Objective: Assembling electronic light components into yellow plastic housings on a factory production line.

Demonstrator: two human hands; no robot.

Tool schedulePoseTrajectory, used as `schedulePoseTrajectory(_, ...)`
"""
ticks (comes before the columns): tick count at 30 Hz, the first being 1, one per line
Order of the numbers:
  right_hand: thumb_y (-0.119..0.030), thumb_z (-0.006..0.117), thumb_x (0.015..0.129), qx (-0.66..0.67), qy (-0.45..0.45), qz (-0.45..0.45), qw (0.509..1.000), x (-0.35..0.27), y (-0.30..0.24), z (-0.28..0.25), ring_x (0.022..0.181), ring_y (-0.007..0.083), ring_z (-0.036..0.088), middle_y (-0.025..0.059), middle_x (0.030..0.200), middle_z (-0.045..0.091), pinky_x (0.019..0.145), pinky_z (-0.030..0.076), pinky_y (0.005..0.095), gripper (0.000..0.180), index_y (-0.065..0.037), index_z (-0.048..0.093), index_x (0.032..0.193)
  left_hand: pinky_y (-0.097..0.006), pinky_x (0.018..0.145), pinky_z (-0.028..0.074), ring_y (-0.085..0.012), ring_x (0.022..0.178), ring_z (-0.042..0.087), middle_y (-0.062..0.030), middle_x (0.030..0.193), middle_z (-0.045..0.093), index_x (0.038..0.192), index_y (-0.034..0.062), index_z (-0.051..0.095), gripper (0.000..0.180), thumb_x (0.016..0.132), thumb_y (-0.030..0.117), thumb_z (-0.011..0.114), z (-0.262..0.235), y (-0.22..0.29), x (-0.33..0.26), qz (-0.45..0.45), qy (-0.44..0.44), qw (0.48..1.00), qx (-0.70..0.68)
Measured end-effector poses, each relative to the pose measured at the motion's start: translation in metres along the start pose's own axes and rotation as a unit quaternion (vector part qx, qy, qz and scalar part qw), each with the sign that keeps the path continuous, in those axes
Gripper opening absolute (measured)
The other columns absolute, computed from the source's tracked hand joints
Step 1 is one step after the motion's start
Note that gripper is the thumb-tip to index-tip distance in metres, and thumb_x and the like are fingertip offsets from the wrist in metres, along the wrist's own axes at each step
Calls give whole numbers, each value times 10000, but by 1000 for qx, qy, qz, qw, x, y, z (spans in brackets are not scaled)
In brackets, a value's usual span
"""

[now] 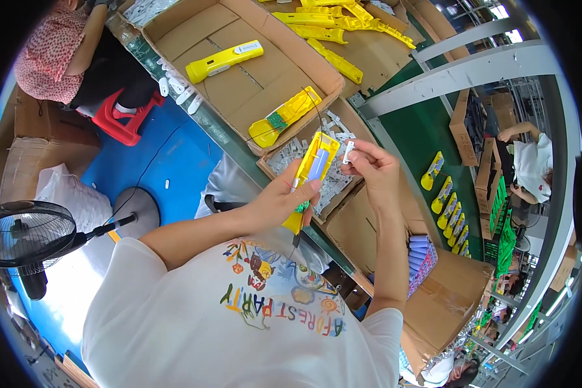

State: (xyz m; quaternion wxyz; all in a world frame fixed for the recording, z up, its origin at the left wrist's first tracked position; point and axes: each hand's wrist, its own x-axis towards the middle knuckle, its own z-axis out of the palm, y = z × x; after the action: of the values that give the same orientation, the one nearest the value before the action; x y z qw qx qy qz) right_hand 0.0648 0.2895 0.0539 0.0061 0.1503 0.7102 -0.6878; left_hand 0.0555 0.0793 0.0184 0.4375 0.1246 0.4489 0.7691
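My left hand grips a yellow flashlight half-shell, its open side up. Inside the shell lies a lavender cylindrical battery, and a bit of green shows near the lower end. Just to the right, my right hand pinches a small white plastic part between thumb and fingers, close beside the shell. Beneath both hands is a carton of loose white plastic parts. Another open yellow half-shell with a green board rests at the near edge of a larger carton.
In the larger carton lies a closed yellow flashlight. Several yellow shells are heaped beyond it. Yellow flashlights line the green surface at right, near lavender batteries. A fan stands left; a co-worker sits far left.
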Motion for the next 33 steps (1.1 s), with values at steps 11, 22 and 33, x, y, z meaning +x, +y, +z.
schedulePoseTrajectory(11,-60,684,839,-325,33,-298,897,-13,-7,11,551,41,502,-12,651,572,491,381,184,79,-3,646,799,-271,576,469,-119,588,563,-43,816,525,1249,69,317,436,987,388,457,2,2,-2,6,-34,998,54)
schedulePoseTrajectory(22,-39,499,939,-301,210,-302,880,21,-5,-90,848,159,608,56,972,633,796,484,275,155,-7,608,1043,-334,869,468,-200,1037,570,-113,1185,555,1321,38,427,514,886,218,633,-32,67,39,41,-122,947,296)
schedulePoseTrajectory(33,-231,563,893,-744,361,5,562,123,92,-328,1045,360,542,144,1137,594,861,449,465,229,-128,608,1093,-397,854,485,-340,995,559,-155,976,516,1213,34,383,489,783,23,616,-62,70,69,200,285,738,578)
